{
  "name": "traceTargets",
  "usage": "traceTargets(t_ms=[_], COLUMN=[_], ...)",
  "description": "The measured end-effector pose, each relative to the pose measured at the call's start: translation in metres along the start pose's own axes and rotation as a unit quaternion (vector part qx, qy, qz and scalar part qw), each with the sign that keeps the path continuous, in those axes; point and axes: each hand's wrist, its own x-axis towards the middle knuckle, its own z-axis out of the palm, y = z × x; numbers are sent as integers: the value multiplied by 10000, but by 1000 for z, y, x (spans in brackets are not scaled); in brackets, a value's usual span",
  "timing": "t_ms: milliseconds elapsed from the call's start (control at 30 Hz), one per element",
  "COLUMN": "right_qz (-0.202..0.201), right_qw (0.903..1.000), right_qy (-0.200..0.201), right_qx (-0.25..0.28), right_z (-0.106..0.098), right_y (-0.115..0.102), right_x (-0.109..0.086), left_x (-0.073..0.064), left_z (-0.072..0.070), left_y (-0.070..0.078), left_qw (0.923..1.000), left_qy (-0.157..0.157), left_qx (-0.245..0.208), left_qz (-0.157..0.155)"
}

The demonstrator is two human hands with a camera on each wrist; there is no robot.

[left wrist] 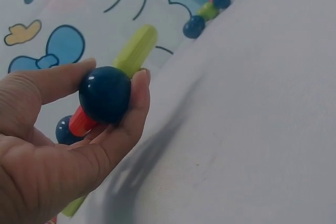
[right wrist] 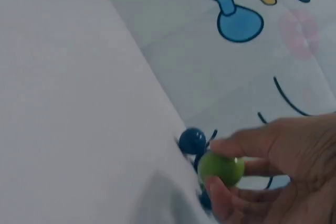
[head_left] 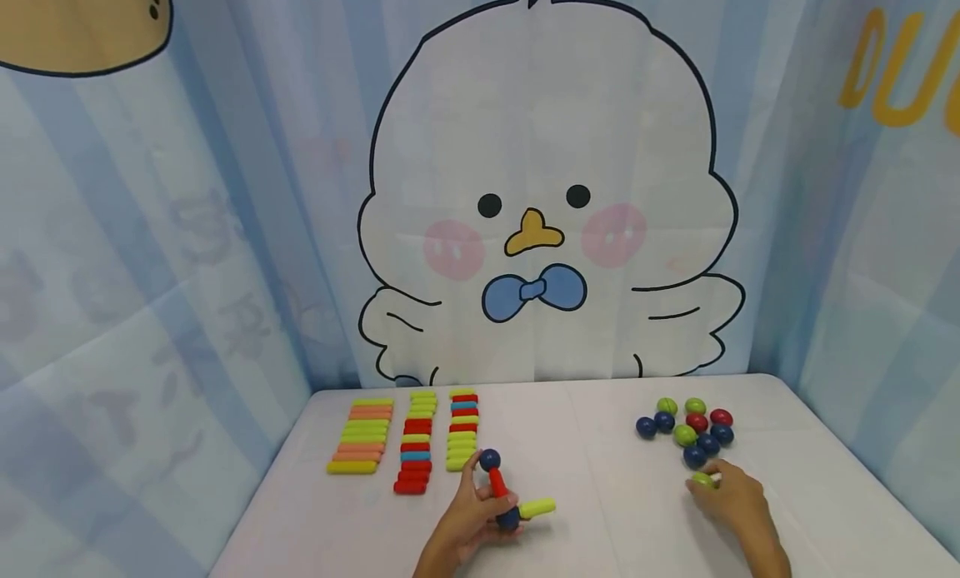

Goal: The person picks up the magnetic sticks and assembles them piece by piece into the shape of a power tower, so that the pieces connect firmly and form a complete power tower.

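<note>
My left hand (head_left: 476,515) grips a small joined piece by its dark blue ball (left wrist: 105,95). From that ball a yellow-green stick (head_left: 537,508) points right, and a red stick (head_left: 498,483) leads up to a second dark blue ball (head_left: 490,460). Over at the right, my right hand (head_left: 731,499) pinches a green ball (right wrist: 220,169) between thumb and fingers. It is just in front of a cluster of loose balls, nearest a dark blue ball (head_left: 694,455).
Green, red and dark blue balls (head_left: 697,422) lie together at the back right. Three columns of coloured sticks stand at the left: an orange and green one (head_left: 362,435), a mixed one (head_left: 416,446) and another (head_left: 462,432). A printed curtain (head_left: 540,128) hangs behind the white table (head_left: 585,478).
</note>
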Motion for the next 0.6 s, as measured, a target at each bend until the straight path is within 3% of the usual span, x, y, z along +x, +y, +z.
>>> traceTargets(t_ms=[67,133,233,333,433,600], right_qz=[-521,-1020,-1533,-1841,-1819,-1617], right_qw=[9954,9818,9494,9158,8991,8972], right_qy=[-544,-1141,-1958,-2492,-2533,-2044], right_qx=[588,1128,1919,2556,3073,3566], right_z=[5,14,35,57,76,95], right_y=[-13,-29,-53,-71,-81,-86], right_x=[-8,-16,-27,-34,-40,-44], left_x=[0,-1,-2,-3,-4,-6], left_z=[1,2,3,5,7,8], left_y=[0,0,2,4,3,3], left_qw=[9999,9997,9987,9975,9969,9959], left_qy=[73,188,364,456,433,442], left_qx=[-83,-169,-357,-543,-650,-770], left_qz=[33,49,29,50,115,190])
